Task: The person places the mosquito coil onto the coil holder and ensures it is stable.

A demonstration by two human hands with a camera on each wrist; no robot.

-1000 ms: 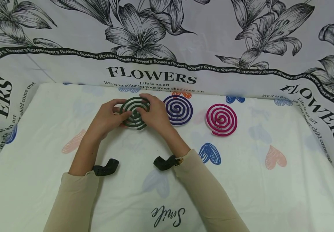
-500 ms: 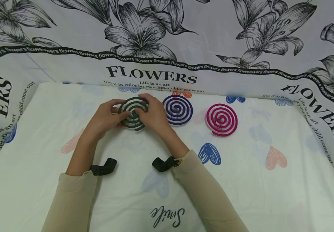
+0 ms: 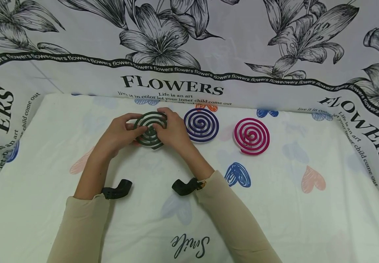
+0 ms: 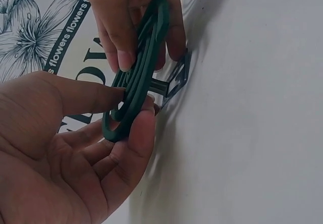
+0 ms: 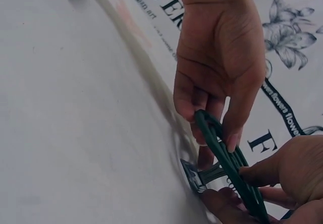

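Both hands hold a dark green mosquito coil (image 3: 151, 130) by its rim, low over the cloth at the far side of the table. My left hand (image 3: 118, 134) pinches its left side, thumb on the upper face and fingers beneath. The right side is pinched by my right hand (image 3: 176, 132), its thumb near the coil's centre. Under the coil, in the left wrist view, a small metal stand (image 4: 177, 77) joins it by a short stem and reaches down to the cloth. To the right sit a purple coil (image 3: 201, 124) and a pink coil (image 3: 251, 136).
A white cloth (image 3: 284, 219) with printed hearts covers the table. Beyond its far edge lies a floral sheet (image 3: 235, 54) with black lettering. Black wrist cameras (image 3: 118, 189) stick out inward from both wrists.
Over the last second both hands and the green coil have shifted slightly left, and the coil sits a touch lower in the view. The purple and pink coils have stayed put.
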